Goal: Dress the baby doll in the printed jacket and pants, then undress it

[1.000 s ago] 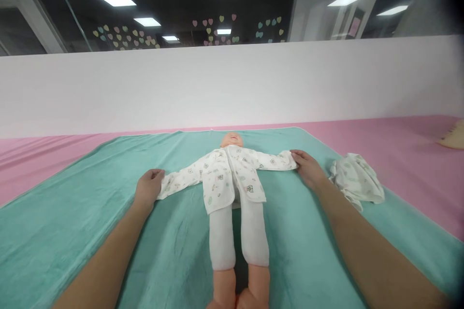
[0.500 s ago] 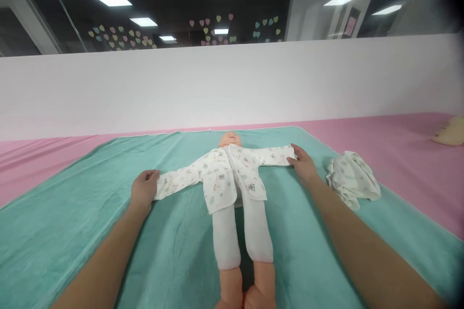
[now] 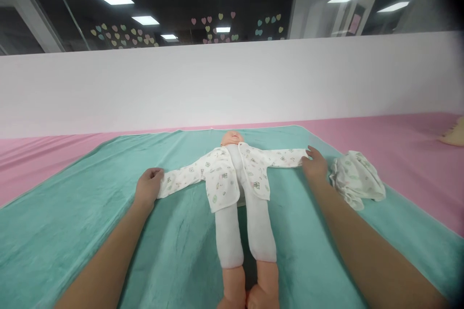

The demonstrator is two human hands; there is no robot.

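Note:
A baby doll (image 3: 232,138) lies on its back on a teal blanket (image 3: 174,260), its feet toward me. It has a white patterned baby jacket (image 3: 222,181), open down the front, with both sleeves stretched out sideways. White leggings (image 3: 229,234) cover its legs to the shins. My left hand (image 3: 149,186) is closed on the end of the left sleeve. My right hand (image 3: 314,164) pinches the cuff of the right sleeve between thumb and fingers. Whatever the sleeves contain is hidden by the fabric.
A crumpled white patterned cloth (image 3: 357,178) lies on the blanket just right of my right hand. Pink fabric (image 3: 416,154) surrounds the blanket, and a yellowish object (image 3: 453,133) sits at the far right. A white wall (image 3: 232,87) rises behind, with dark glass above.
My right hand has moved outward to the right, drawing its sleeve straighter. The jacket's front gapes wider at the chest. My left hand keeps hold of its sleeve, nearly still.

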